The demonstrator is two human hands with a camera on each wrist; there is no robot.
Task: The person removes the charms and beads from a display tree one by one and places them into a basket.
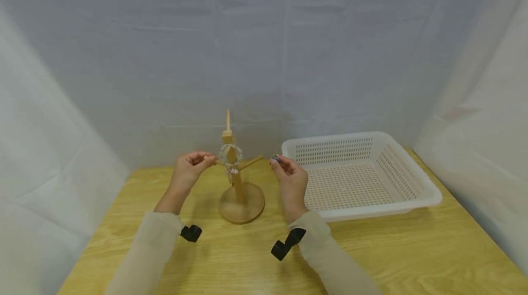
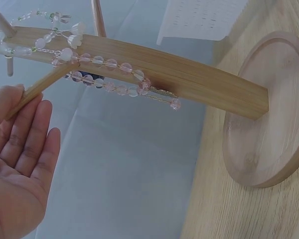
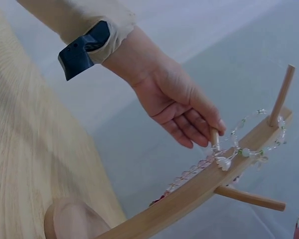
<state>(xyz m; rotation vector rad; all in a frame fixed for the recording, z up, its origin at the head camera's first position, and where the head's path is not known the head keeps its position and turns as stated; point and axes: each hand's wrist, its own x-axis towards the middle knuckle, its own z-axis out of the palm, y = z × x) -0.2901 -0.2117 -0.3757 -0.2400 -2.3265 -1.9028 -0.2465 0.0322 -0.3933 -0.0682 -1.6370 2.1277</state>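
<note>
Stand: we note a wooden peg stand [image 1: 239, 180] upright on its round base on the wooden table [image 1: 412, 249], between the two hands.
Bracelets: beaded bracelets [image 1: 230, 155] hang looped over the pegs near the upper post; in the left wrist view the pink and clear beads [image 2: 109, 74] drape along the post, so the pegs carry their weight.
Left hand: the left hand [image 1: 190, 169] is raised at the tip of the left peg [image 2: 37, 89]. Its fingers [image 2: 27, 134] lie nearly straight and relaxed, fingertips touching the peg end; we see nothing gripped.
Right hand: the right hand [image 1: 290, 180] is lifted just right of the stand, beside the right peg [image 1: 251, 162]. Its fingertips pinch a small dark beaded item [image 1: 275, 158], too small for us to identify with certainty.
Basket: a white perforated basket [image 1: 412, 166] sits on the table at the right hand's outer side, apart from the stand.
Pose: both forearms rise from the near edge, wrists bent upward towards peg height.
</note>
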